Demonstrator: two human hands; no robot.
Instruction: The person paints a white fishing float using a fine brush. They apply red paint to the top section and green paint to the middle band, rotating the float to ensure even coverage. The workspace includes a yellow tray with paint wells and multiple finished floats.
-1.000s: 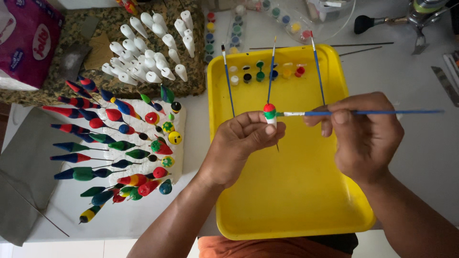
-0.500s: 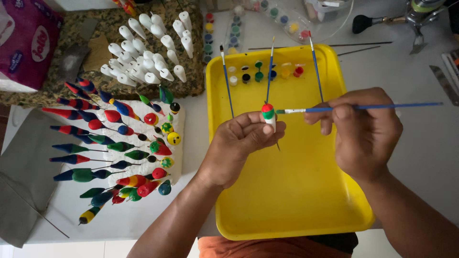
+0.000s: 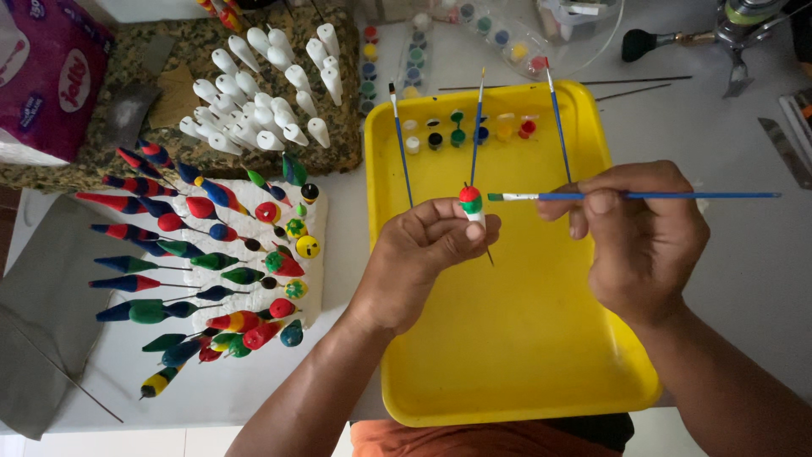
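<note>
Presently, a small white fishing float with a red cap and a green band point(image 3: 470, 203) is pinched between the thumb and fingertips of the left hand point(image 3: 420, 254), the fingers being closed on its pale lower body, with its thin dark stem jutting out just below the thumb. It is held above the yellow plastic tray point(image 3: 507, 338). A long blue-handled paintbrush with a green-tipped bristle head point(image 3: 630, 195) is clamped between the thumb and fingers of the right hand point(image 3: 647, 233), and its tip is held just beside the green band.

The float is judged to be very light and fairly stiff, probably foam or balsa, with wet paint that would smear; a grip on the unpainted white part or the stem seems safest.

Beyond the left fingers, painted floats point(image 3: 211, 254) are stuck in a white foam block point(image 3: 317, 211), and small paint pots point(image 3: 469, 131) sit past both sets of fingertips.
</note>
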